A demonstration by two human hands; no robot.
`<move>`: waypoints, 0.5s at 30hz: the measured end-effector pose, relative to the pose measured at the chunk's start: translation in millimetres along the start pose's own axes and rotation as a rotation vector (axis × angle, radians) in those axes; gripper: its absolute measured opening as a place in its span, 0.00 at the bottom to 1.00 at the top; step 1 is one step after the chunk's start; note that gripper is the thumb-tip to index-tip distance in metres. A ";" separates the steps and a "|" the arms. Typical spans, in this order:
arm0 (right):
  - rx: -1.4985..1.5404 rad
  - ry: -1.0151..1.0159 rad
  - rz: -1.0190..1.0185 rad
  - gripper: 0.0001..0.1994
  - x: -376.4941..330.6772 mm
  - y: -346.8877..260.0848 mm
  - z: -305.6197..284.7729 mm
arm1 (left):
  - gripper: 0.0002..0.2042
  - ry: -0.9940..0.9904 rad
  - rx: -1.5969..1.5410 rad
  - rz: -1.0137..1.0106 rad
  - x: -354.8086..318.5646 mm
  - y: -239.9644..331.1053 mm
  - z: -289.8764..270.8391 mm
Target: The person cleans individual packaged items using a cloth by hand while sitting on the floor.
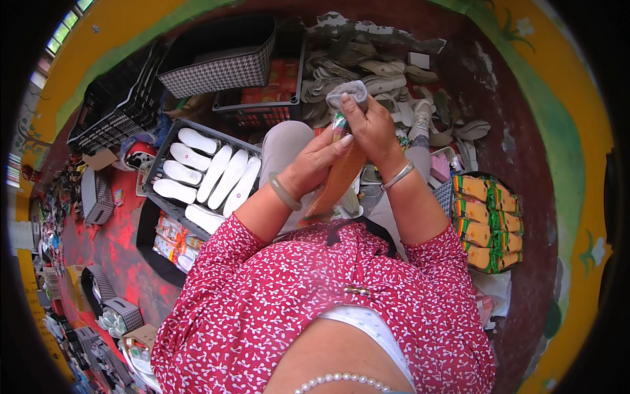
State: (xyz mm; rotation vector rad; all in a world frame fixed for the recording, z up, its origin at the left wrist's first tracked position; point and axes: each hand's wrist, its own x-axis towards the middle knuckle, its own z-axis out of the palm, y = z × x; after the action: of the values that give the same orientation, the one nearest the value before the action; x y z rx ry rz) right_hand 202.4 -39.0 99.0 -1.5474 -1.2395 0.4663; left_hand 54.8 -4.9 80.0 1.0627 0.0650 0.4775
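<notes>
In front of my lap, both hands are closed around a slim orange-brown pack [342, 174] with a green and shiny strip near its top. A fuzzy grey insole end [348, 94] sticks up from it. My left hand [311, 159] grips the pack's side by the green strip. Higher up, my right hand [377, 129] pinches the grey insole, its thumb pressed on the front. Whether the grey insole and the orange part are one piece, I cannot tell. Fingers behind the pack are hidden.
A dark crate [164, 203] at left holds several white insoles [230, 180]. Grey and beige insoles [367, 69] lie heaped beyond my hands. Orange-and-green packs [474, 233] fill a basket at right. Farther back are a houndstooth basket [223, 75] and black crates [115, 118].
</notes>
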 end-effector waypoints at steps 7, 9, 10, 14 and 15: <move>1.148 0.243 0.361 0.16 -3.2 32.6 -28.5 | 0.21 0.123 -0.301 0.050 0.4 10.2 -8.7; 1.101 0.381 0.236 0.16 -19.4 14.7 -35.4 | 0.21 0.088 -0.316 0.056 3.9 8.3 -29.0; 1.046 0.325 0.141 0.16 -28.9 2.5 -30.9 | 0.21 0.068 -0.392 0.015 5.6 7.0 -36.7; 0.032 -0.021 -0.284 0.21 -59.1 -14.0 13.5 | 0.19 0.212 -0.644 0.023 11.5 8.8 -12.3; -0.364 0.004 -0.440 0.24 -60.3 -13.1 26.0 | 0.18 0.270 -0.570 0.090 13.2 2.0 -18.3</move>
State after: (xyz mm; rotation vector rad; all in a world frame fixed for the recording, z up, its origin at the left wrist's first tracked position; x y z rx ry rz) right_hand 152.2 -80.5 83.3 -1.5036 -1.6742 -0.0526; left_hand 60.8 16.3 74.9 0.4400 0.1119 0.6710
